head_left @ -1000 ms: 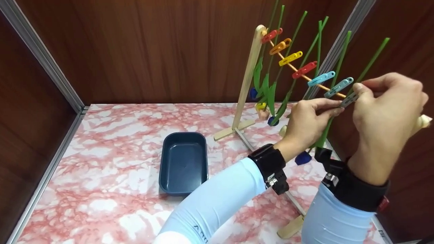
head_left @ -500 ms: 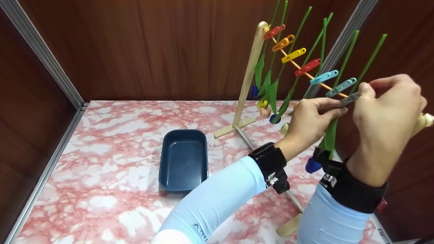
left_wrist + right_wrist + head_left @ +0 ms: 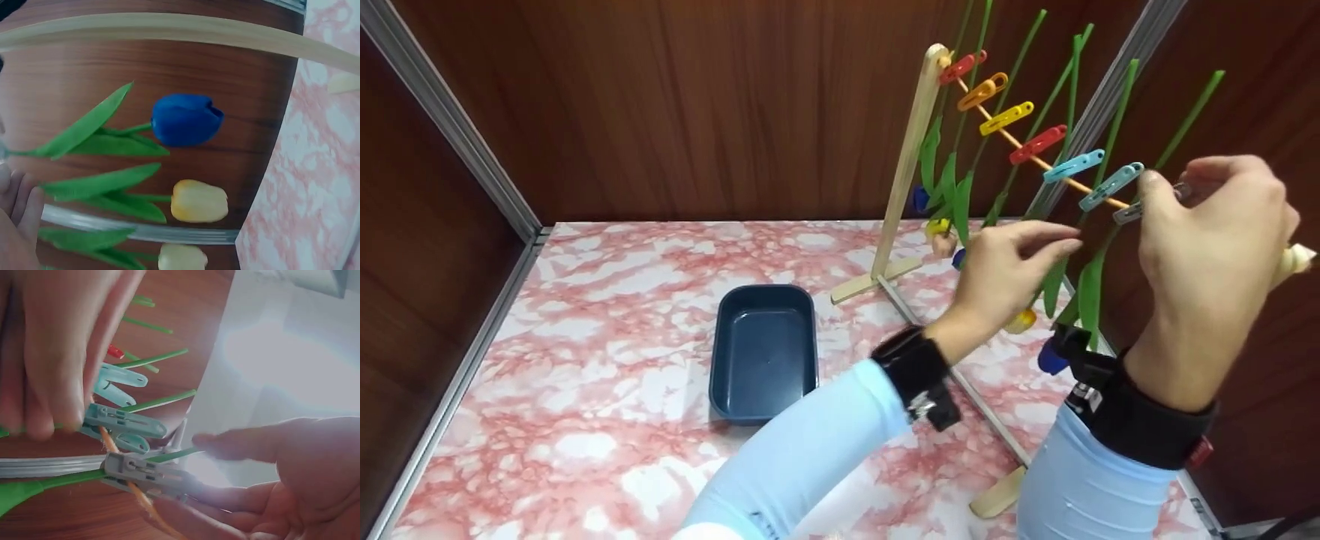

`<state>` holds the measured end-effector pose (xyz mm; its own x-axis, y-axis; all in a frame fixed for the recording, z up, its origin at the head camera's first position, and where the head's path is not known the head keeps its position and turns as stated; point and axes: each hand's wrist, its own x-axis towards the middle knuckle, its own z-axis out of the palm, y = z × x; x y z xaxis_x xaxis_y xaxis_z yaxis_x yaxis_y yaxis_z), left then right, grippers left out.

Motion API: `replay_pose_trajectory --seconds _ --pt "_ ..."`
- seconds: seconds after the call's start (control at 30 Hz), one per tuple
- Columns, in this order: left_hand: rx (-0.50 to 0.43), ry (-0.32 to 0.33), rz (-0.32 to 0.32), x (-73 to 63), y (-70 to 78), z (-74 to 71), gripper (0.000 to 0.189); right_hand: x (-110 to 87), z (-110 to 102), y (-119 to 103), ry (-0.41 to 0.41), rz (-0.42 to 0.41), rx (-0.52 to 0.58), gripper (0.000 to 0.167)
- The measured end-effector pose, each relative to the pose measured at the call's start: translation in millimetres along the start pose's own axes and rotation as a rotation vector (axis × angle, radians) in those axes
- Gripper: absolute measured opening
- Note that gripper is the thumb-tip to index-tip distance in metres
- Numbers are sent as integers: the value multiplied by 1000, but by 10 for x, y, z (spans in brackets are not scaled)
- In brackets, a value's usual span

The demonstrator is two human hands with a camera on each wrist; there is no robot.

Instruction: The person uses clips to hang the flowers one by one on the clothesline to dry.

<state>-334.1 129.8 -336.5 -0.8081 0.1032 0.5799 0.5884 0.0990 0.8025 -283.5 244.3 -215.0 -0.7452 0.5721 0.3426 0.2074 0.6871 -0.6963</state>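
My right hand (image 3: 1215, 247) is at the near end of the thin rod (image 3: 1076, 185), around a grey clothespin (image 3: 143, 472). In the right wrist view its thumb stands apart from the pin, with the fingers close beneath. The pin is clamped over the rod and a green stem (image 3: 67, 479). To the left, my left hand (image 3: 1012, 270) holds nothing, thumb and fingertips slightly apart. Artificial tulips hang head down from the rod, among them a blue tulip (image 3: 188, 119) and a pale yellow tulip (image 3: 199, 201). A cream bud (image 3: 1299, 259) shows past my right hand, its stem hidden.
Red, orange, yellow and blue clothespins line the rod, including a yellow clothespin (image 3: 1006, 118). A wooden post (image 3: 907, 165) on a crossbar foot carries its far end. A dark blue tray (image 3: 765, 416) sits left on the marbled table (image 3: 585, 360). Brown panels rise around.
My left hand has let go beside the grey clothespin and moved left and slightly down. My right thumb and fingers have spread from the pin, which stays on the rod.
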Motion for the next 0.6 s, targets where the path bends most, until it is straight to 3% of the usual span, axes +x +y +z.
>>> replay_pose_trajectory --seconds 0.17,0.23,0.3,0.43,0.53,0.6 --pt "-22 68 51 -134 -85 -416 18 -51 11 -116 61 -45 86 57" --pt "-20 88 86 -190 -115 -621 18 -91 38 -165 126 -125 153 52" --pt "37 96 108 -251 -134 -834 21 -148 82 -184 202 -257 250 44" --pt "223 62 107 -397 -148 -1288 37 -283 248 -148 288 -604 458 25" --pt "453 39 124 -550 -189 -1649 60 -421 461 -57 256 -793 579 17" --pt "607 47 136 -674 -248 -1878 73 -530 667 70 197 -874 625 18"
